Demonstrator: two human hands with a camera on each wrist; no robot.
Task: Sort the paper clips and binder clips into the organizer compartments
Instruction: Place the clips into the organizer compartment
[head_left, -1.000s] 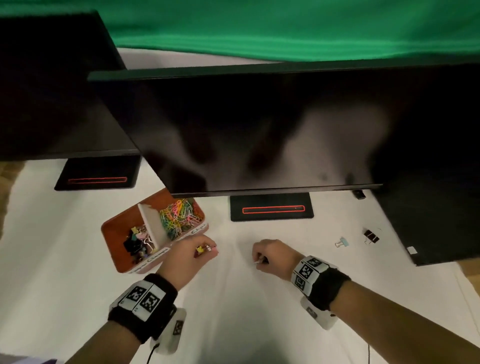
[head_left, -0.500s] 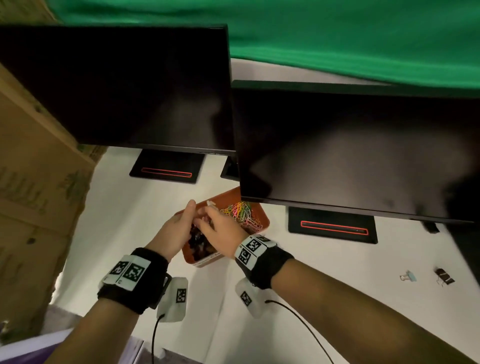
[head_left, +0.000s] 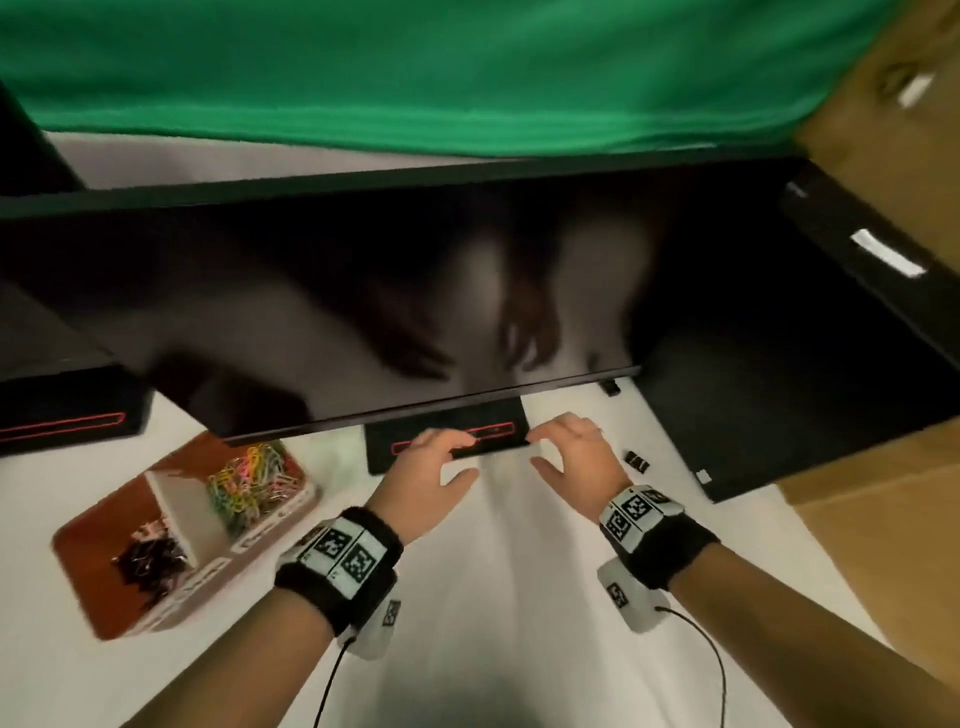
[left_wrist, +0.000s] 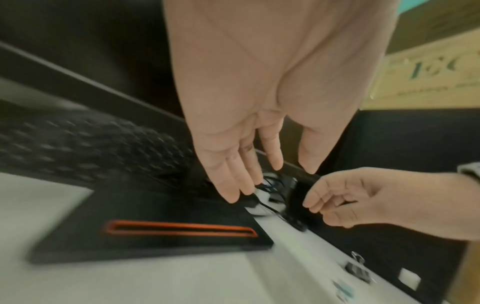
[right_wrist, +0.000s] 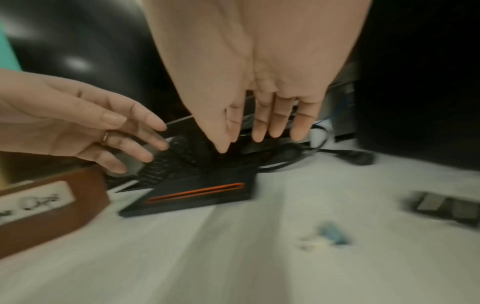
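The brown organizer (head_left: 111, 519) sits at the left. Coloured paper clips (head_left: 249, 480) fill its far compartment and black binder clips (head_left: 150, 558) its near one, with a white divider (head_left: 182, 512) between. My left hand (head_left: 460, 457) and right hand (head_left: 545, 449) hover side by side in front of the monitor base, fingers spread and empty. The wrist views show the same bare palms of the left hand (left_wrist: 270, 181) and the right hand (right_wrist: 249, 142). A black binder clip (head_left: 638, 461) lies right of my right hand. A blue binder clip (right_wrist: 332, 236) lies blurred below that hand, hidden in the head view.
A black monitor (head_left: 363, 312) overhangs the white table, on a base with a red slot (head_left: 498, 441) just beyond my fingers. A second screen (head_left: 805, 364) stands at the right, with cables (right_wrist: 298, 158) behind the base. A cardboard box (head_left: 883, 545) borders the right edge.
Both hands have left the organizer and moved right to the monitor base, now empty with fingers spread. The head view has swung right.
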